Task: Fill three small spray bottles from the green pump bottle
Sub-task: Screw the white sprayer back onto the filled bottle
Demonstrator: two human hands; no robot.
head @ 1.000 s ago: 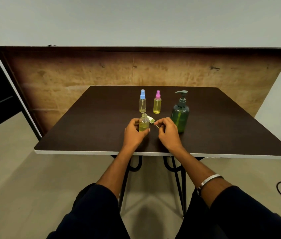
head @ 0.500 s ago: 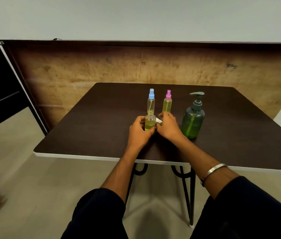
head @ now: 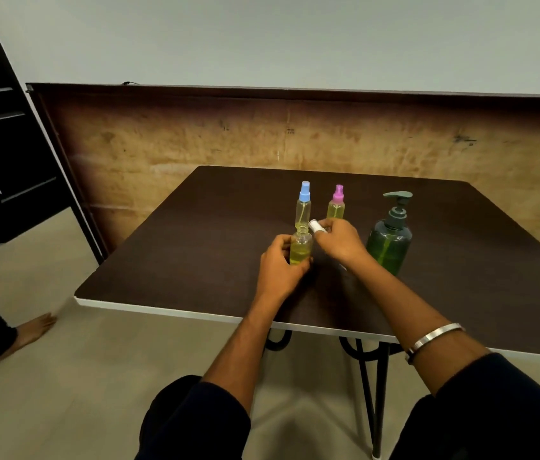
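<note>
Both forearms reach forward over the near edge, bare below dark sleeves pushed up near the elbows; the left hand [head: 280,267] curls its fingers and thumb round a small open bottle [head: 301,248], holding it upright; the right hand [head: 340,240] sits just beside it, slightly higher, knuckles up, pinching a white spray cap [head: 315,225] at its fingertips; the right wrist is bent inward toward the left; a metal bangle [head: 434,338] circles the right forearm.

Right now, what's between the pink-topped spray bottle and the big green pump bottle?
Nothing: only bare dark tabletop separates the pink-topped spray bottle from the green pump bottle, seen in the head view.
</note>
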